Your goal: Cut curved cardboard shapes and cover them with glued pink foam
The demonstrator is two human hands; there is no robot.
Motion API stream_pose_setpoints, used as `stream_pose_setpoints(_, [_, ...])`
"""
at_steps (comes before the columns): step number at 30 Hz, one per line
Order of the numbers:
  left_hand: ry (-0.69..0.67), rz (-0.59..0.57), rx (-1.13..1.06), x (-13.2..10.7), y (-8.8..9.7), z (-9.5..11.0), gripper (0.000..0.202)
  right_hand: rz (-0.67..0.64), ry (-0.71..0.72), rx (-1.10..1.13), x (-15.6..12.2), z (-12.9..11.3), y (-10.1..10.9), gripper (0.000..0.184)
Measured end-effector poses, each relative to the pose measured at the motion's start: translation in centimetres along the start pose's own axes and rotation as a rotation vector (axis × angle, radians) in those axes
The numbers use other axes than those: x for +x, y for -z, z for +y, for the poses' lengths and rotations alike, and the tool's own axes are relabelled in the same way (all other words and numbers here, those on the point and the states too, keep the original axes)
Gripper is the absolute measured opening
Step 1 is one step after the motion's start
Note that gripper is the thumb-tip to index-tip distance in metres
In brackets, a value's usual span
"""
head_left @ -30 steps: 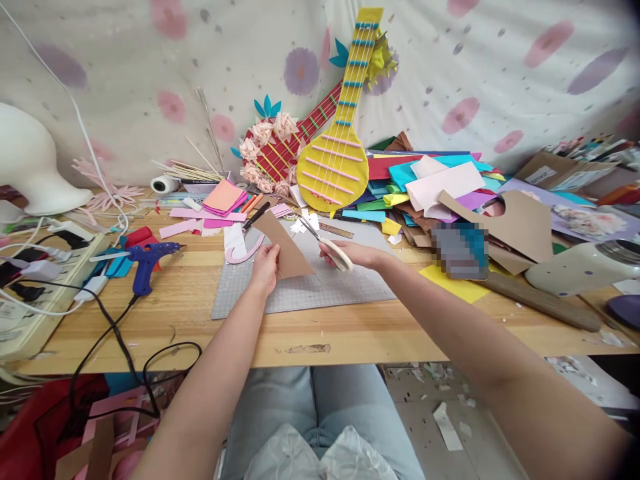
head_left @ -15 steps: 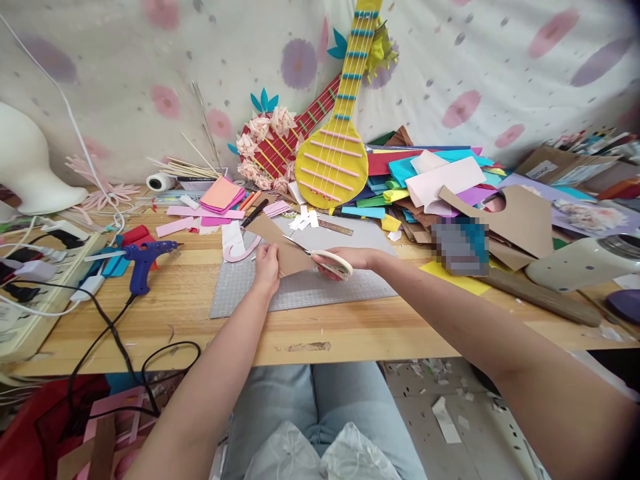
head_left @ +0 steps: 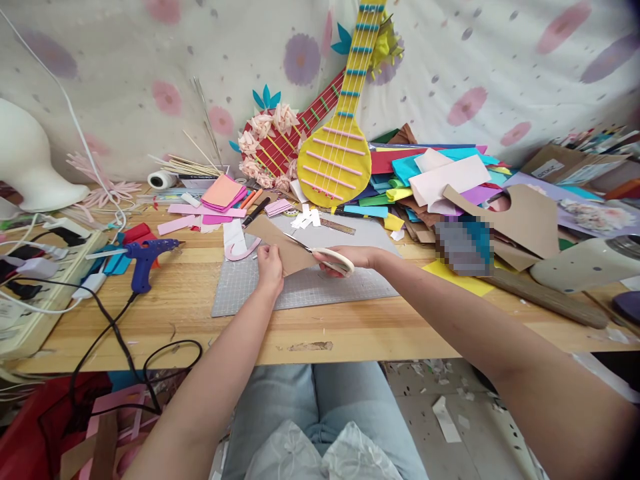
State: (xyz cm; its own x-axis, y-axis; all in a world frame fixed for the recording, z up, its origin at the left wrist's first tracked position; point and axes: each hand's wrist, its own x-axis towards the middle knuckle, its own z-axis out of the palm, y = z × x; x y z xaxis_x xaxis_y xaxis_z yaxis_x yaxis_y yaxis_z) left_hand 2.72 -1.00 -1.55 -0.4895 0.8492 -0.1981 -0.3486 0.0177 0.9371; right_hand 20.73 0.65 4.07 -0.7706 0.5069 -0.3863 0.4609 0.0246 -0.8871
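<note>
My left hand [head_left: 271,268] pinches the near left edge of a brown piece of cardboard [head_left: 293,257], which is raised a little over the grey cutting mat [head_left: 330,293]. In my right hand [head_left: 345,259] is a pair of scissors [head_left: 336,261] with cream handles. Their blades point left and lie at the cardboard's upper right edge. Beyond the cardboard are a metal ruler [head_left: 337,227], small white paper strips [head_left: 306,217] and a black-handled tool [head_left: 257,211]. A pink-edged white cutout [head_left: 240,243] lies left of the cardboard.
A blue hot glue gun [head_left: 145,257] and a power strip [head_left: 55,293] with cables are on the left. Yellow [head_left: 335,163] and red [head_left: 273,150] model lutes lean at the back. Coloured sheets [head_left: 445,177] and a spotted white bottle [head_left: 585,263] are on the right.
The view has shifted slightly, so everything sits a little further right. Both hands keep their hold on the cardboard and scissors; little else differs.
</note>
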Motion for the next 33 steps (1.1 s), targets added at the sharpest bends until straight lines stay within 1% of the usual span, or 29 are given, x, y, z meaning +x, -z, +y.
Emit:
stream_pose_setpoints(4, [-0.001, -0.015, -0.003, -0.13, -0.07, 0.09, 0.016, 0.015, -0.012, 0.025, -0.05, -0.04, -0.03, 0.045])
stream_pose_setpoints(10, [0.024, 0.009, 0.016, -0.60, -0.09, 0.52, 0.012, 0.062, -0.028, -0.027, -0.25, -0.13, -0.19, 0.042])
stream_pose_setpoints(15, [0.036, 0.007, 0.002, -0.72, -0.20, 0.62, 0.011, 0.085, -0.024, 0.062, -0.08, 0.25, -0.25, 0.041])
stream_pose_setpoints(19, [0.043, 0.000, -0.011, -0.52, -0.18, 0.44, 0.010, 0.100, -0.028, 0.063, 0.05, 0.39, -0.26, 0.041])
stream_pose_setpoints(22, [0.033, -0.009, -0.012, -0.28, -0.11, 0.21, 0.012, 0.114, -0.045, 0.084, 0.04, 0.38, -0.20, 0.042])
stream_pose_setpoints(28, [0.008, -0.029, -0.019, -0.09, -0.08, -0.08, 0.023, 0.119, -0.069, 0.123, -0.27, 0.41, -0.04, 0.044])
stream_pose_setpoints(33, [0.009, -0.040, -0.008, -0.40, -0.04, 0.04, 0.019, 0.120, -0.080, 0.118, -0.59, 0.49, -0.14, 0.045])
